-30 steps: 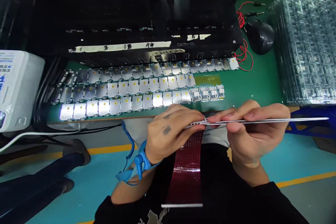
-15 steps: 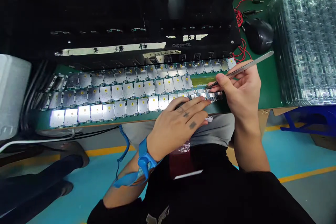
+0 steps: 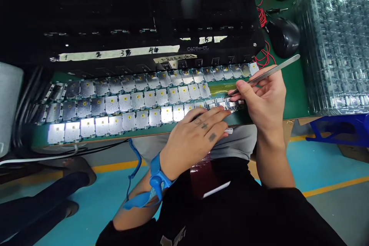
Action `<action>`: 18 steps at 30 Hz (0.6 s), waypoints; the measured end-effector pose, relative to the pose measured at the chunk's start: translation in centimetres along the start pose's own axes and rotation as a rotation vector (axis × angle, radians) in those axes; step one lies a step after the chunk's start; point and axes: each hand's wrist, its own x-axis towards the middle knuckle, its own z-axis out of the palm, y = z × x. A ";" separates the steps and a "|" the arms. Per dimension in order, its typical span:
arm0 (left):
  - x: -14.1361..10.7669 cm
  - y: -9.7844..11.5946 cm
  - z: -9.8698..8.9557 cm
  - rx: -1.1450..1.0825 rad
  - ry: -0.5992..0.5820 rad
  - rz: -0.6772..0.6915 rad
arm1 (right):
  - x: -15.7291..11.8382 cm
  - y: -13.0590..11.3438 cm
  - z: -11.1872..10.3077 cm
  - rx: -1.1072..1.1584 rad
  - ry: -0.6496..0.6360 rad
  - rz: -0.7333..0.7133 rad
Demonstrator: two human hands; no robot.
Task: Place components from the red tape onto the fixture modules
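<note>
My right hand is closed on a pair of metal tweezers, whose tip points down to the left at the right end of the front row of circuit boards. My left hand lies over that row with its fingers stretched out and close together, touching the edge of the boards and hiding some of them. Near the tweezer tip, the boards show bare components, unlike the silver-shielded ones further left. A yellowish strip lies just behind. Below my left fingers pokes a small white piece with dots.
Behind the boards stands a black fixture with switches and numbered tape. To the right are a black mouse, red wires and a stack of clear plastic trays. A blue wrist strap circles my left wrist; another person's legs show lower left.
Both hands and the tweezers stay almost where they were. The view has shifted slightly, and the dark red strip with a white end at my lap has tilted and moved a little right.
</note>
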 end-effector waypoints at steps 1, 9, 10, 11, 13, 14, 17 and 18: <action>0.0 0.0 0.0 0.001 0.000 0.002 | 0.0 0.0 0.0 -0.001 -0.002 -0.003; 0.0 0.0 0.2 0.007 -0.003 -0.004 | -0.2 -0.3 0.2 -0.030 0.007 -0.019; 0.0 0.0 0.2 0.010 -0.004 -0.004 | -0.3 -0.4 0.2 -0.040 0.007 -0.023; -0.1 0.0 0.2 0.013 -0.007 -0.003 | -0.5 -0.6 0.2 -0.050 0.002 -0.031; -0.1 0.0 0.2 0.016 -0.009 -0.001 | -0.9 -0.9 0.1 -0.068 -0.021 -0.060; -0.1 0.0 0.2 0.018 -0.009 0.000 | -1.0 -1.1 0.1 -0.074 -0.034 -0.079; -0.1 0.0 0.1 0.023 -0.004 0.005 | -1.5 -1.3 -0.1 -0.083 -0.058 -0.127; -0.1 0.0 0.1 0.025 -0.004 0.006 | -1.5 -1.3 -0.2 -0.084 -0.058 -0.132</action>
